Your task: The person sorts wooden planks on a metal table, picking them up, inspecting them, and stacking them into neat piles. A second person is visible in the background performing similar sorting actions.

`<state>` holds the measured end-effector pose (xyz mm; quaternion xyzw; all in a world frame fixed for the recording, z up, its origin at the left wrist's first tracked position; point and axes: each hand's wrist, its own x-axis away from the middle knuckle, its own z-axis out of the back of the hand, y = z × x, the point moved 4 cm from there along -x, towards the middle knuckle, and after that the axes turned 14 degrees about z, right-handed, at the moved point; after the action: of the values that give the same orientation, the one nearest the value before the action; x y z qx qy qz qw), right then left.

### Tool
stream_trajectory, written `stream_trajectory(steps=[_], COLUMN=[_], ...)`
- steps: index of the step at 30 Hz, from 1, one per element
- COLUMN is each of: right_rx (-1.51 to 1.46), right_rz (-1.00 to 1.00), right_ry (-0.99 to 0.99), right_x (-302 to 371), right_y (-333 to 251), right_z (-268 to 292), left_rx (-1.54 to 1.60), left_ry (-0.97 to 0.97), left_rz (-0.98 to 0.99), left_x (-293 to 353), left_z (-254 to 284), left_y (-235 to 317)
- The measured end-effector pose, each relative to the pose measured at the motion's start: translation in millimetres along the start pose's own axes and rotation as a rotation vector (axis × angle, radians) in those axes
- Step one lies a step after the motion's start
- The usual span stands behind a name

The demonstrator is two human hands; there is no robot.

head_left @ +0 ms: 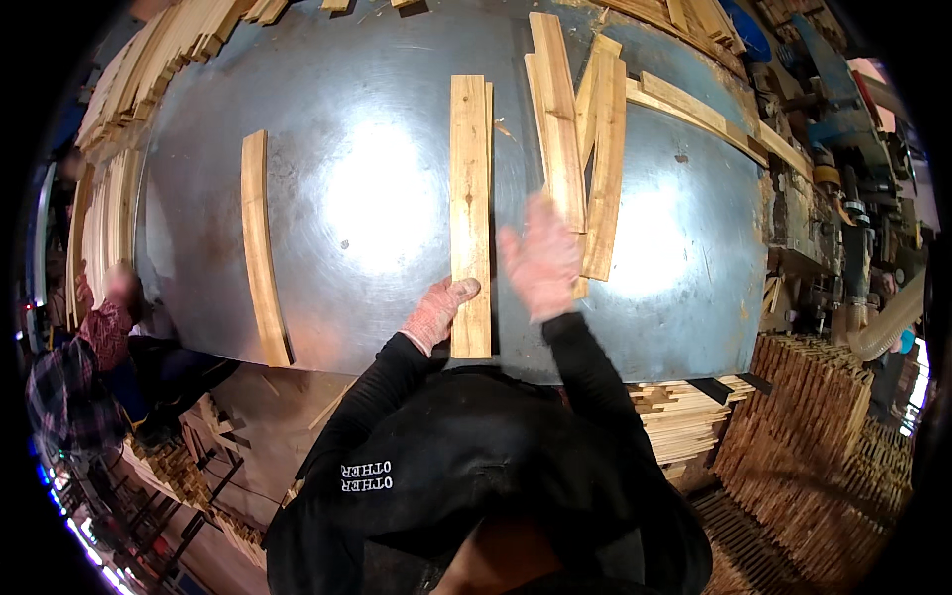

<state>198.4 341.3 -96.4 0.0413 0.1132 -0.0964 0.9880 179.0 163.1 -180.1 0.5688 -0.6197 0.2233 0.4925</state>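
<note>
A pale wooden board (469,178) lies lengthwise before me, with the edge of a second board showing along its right side. My left hand (432,315), in a pinkish knit glove, grips its near end from the left, thumb on the top face and fingers mostly hidden. To the right, my gloved right hand (540,260) is open with fingers extended, slightly blurred, and holds nothing I can see. It is nearest to a loose cluster of boards (558,124), some overlapping and crossed. Whether it touches them I cannot tell.
The boards rest on a shiny metal table (327,89). A single board (259,238) lies at left. Stacked strips (159,64) line the far left; more boards (694,114) lie far right. A co-worker (74,382) stands left. Wood stacks (793,436) and machinery (853,198) fill the right.
</note>
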Motion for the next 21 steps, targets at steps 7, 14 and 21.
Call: stream_trajectory(steps=[7,14,21], right_rx=[-0.36,-0.653,-0.098], right_rz=[-0.418,-0.045,-0.38], right_ry=[-0.324,-0.821,-0.285], right_x=[-34.6,33.7,4.3], right_y=[87.9,-49.4,70.5], right_z=[-25.3,17.6,-35.7], left_rx=[-0.301,-0.106,-0.238], left_ry=[0.192,0.02,0.258], left_rz=[-0.181,-0.304,-0.186], left_x=[-34.8,-22.3,-33.3], left_z=[29.0,20.1,33.9], left_y=[-5.3,9.3,9.2])
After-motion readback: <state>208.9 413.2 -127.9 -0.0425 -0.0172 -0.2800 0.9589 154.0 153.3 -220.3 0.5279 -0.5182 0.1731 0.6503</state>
